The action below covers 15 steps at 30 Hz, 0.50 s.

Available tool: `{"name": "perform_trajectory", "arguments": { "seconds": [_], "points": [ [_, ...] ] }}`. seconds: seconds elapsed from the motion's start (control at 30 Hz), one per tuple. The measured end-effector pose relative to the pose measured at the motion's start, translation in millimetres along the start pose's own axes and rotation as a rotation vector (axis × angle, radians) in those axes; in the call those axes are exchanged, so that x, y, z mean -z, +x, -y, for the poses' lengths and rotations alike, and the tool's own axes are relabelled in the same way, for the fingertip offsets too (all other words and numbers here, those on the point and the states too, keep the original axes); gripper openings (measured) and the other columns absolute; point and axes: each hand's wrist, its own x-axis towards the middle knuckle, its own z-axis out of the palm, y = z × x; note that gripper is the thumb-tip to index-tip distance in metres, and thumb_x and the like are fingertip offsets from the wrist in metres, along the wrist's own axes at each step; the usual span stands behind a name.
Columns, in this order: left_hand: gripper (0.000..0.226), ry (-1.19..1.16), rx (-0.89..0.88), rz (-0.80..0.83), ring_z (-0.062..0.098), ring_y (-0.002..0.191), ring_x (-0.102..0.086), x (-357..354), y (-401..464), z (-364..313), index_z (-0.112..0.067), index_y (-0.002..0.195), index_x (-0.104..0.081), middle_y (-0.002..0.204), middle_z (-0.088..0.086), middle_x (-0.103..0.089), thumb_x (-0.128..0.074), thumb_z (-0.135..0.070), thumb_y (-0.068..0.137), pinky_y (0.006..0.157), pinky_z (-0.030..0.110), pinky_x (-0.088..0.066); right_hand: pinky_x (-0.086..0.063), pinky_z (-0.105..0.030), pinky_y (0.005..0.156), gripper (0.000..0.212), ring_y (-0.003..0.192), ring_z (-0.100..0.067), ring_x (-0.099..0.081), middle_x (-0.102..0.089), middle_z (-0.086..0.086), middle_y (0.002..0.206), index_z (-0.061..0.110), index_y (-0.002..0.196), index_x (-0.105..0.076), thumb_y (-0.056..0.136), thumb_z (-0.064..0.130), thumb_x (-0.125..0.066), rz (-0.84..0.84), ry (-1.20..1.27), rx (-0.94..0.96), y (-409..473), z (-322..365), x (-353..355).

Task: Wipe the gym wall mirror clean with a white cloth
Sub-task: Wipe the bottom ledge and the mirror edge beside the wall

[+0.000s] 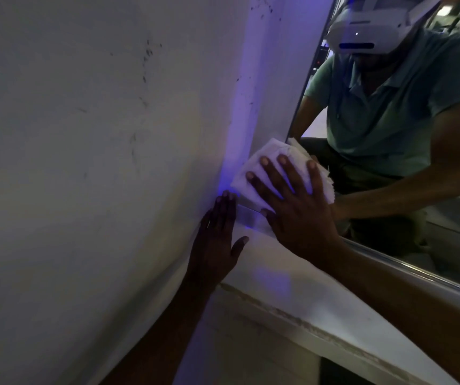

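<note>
White plaster wall point(90, 162), scuffed with dark marks and washed in violet light near its corner, fills most of what we see from the head camera. Our right hand point(295, 207) lies flat with its fingers point(264, 173) spread wide, pressing the white cloth point(262, 165) against the surface at the lower left corner of the mirror point(389, 134). We see the cloth folded into a rough pad beneath the palm. Its long axis runs diagonally, from a smooth edge beyond the little finger up and across to a frayed edge past the index finger, where it overlaps the glass and meets its own reflection. Just beside that hand, on the thumb side and lower, our left hand point(217, 240) rests open on the wall, fingers straight and close together, thumb out, holding nothing. Under our right forearm a white ledge point(292, 298) slopes away below the mirror frame point(417, 270). Above the grip, the glass reflects a person in a green polo shirt wearing a white headset point(367, 26), one arm reaching toward the cloth.
</note>
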Motion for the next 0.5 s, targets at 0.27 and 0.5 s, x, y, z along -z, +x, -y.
{"name": "perform_trajectory", "arguments": {
  "seconds": [0.27,0.5],
  "points": [
    [0.069,-0.055,0.005,-0.051,0.03,0.153,-0.039,4.9,4.0,-1.8,0.003,0.158,-0.039,0.166,0.018,-0.038,-0.049,-0.038,0.103,0.118,0.042,-0.041,0.013,-0.059,0.127,0.08,0.162,-0.034,-0.015,-0.02,-0.01,0.175,0.021,0.168,-0.026,0.093,0.013,-0.054,-0.031,-0.005,0.023,26.9,-21.2,15.1],
    [0.042,-0.098,0.222,-0.217,0.028,0.084,-0.078,63.1,37.4,-40.9,-0.011,0.125,-0.076,0.114,0.008,-0.079,-0.05,-0.029,0.098,0.065,0.032,-0.059,-0.006,-0.062,0.129,0.063,0.156,-0.04,-0.032,-0.045,-0.015,0.163,0.009,0.156,-0.05,0.093,0.007,-0.052,-0.129,0.207,0.011,52.1,-36.7,59.4]
  ]
}}
